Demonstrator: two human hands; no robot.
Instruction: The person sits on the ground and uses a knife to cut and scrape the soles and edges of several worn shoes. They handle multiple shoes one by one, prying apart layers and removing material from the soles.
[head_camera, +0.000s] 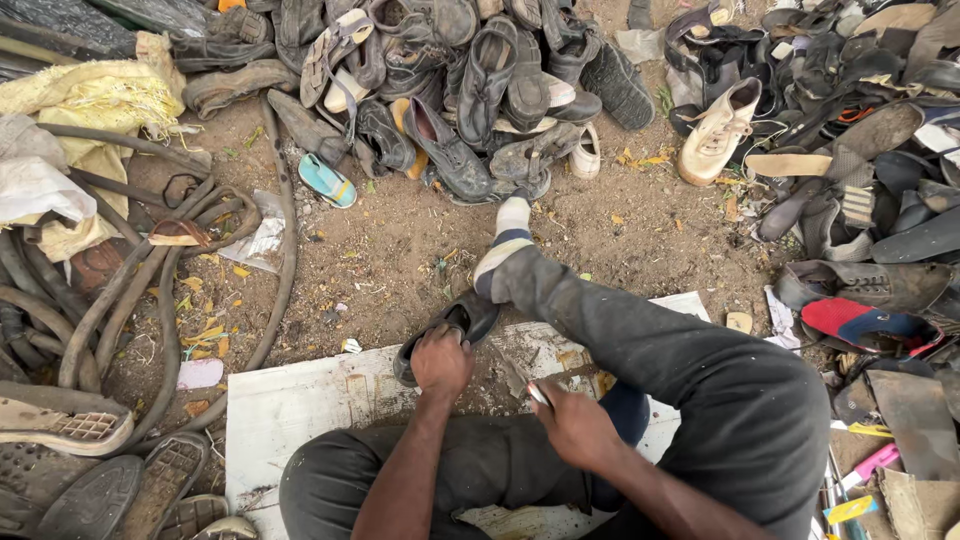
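black shoe (447, 335) x1, left grip (441, 362) closed on it | right grip (572, 425) pinching one blade (538, 393)

Little of that kind lies around you. Well up and to the left of your left hand (441, 362), a crumpled clear plastic wrapper (262, 240) lies on the dirt beside the rubber hoses (150, 290); its print is too small to make out. Far to the right of your right hand (575, 425), low at the edge, a small yellow label-like strip (850, 510) lies among scraps. You have no signs or screens in sight.
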